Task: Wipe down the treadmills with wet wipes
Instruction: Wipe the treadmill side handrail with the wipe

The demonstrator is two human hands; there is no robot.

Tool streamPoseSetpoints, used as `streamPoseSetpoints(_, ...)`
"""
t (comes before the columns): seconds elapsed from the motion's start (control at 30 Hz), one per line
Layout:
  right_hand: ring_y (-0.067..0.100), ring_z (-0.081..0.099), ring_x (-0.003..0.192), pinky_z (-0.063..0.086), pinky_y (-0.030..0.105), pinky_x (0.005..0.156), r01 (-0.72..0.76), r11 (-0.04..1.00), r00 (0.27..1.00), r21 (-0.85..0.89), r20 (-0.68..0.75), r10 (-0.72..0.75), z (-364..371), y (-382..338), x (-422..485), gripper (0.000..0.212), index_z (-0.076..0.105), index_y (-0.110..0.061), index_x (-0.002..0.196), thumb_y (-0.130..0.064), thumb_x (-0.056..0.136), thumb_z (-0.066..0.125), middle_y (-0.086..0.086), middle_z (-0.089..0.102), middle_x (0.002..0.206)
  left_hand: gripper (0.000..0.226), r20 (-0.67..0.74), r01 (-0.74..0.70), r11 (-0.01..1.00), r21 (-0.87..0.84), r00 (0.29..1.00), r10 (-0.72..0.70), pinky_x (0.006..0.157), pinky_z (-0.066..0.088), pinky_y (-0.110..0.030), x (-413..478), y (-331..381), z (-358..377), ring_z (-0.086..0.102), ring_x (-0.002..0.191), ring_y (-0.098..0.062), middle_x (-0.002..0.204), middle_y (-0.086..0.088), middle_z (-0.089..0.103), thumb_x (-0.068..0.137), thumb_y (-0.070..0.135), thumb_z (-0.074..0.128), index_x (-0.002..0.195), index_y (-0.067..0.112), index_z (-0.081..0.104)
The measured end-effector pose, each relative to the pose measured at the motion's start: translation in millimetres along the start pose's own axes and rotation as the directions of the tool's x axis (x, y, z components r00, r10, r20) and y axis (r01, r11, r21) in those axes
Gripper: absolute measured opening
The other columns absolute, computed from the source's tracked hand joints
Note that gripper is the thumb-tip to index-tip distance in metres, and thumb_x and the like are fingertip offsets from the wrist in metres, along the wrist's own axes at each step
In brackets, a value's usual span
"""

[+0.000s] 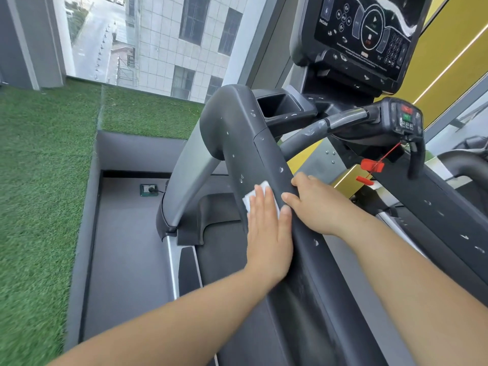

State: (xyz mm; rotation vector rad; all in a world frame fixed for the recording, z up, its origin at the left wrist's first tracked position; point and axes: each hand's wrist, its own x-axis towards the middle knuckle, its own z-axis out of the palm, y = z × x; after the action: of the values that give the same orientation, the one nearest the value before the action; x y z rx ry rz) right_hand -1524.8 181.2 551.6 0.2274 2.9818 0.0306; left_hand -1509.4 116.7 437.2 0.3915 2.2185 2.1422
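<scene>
A dark grey treadmill handrail (245, 143) runs from the upper middle down to the lower right, dotted with water drops. My left hand (269, 233) lies flat with straight fingers on the rail's left side, pressing a white wet wipe (253, 196) against it; only the wipe's top corner shows past my fingertips. My right hand (314, 204) rests on top of the same rail just to the right, its fingers curled over the rail's edge.
The treadmill console (369, 35) with its dark screen stands at the upper right. A red safety clip (371, 165) hangs on a cord from the control handle (404, 120). The belt (224, 247) lies below. Green artificial turf (39, 180) and a floor socket (148, 190) are at the left.
</scene>
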Motion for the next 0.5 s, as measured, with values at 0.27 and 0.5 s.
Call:
streamPoseSetpoints(0.27,0.03,0.046,0.121,0.037,0.036,0.092,0.021,1.0,1.0,0.01,0.012,-0.022,0.2,3.8,1.4,0.039,0.037,-0.011,0.132,-0.036,0.101,0.036,0.011,0.042,0.137,0.059,0.013,-0.04,0.999,0.015,0.999,0.04,0.109,-0.016,-0.013,-34.6,-2.9,6.2,-0.029,0.131,0.015,0.14,0.035,-0.027,0.09,0.052,0.012,0.14,0.038,-0.016)
streamPoseSetpoints(0.5,0.031,0.048,0.114,0.034,0.034,0.08,0.028,1.0,1.0,-0.01,-0.005,-0.028,2.5,4.0,0.9,0.036,0.039,-0.01,0.125,-0.037,0.101,0.036,0.011,0.045,0.13,0.056,-0.028,0.075,0.994,-0.082,0.997,-0.078,0.113,-0.009,-0.021,17.4,4.8,-5.3,-0.022,0.133,0.009,0.152,0.024,-0.012,0.102,0.04,0.02,0.15,0.029,-0.006)
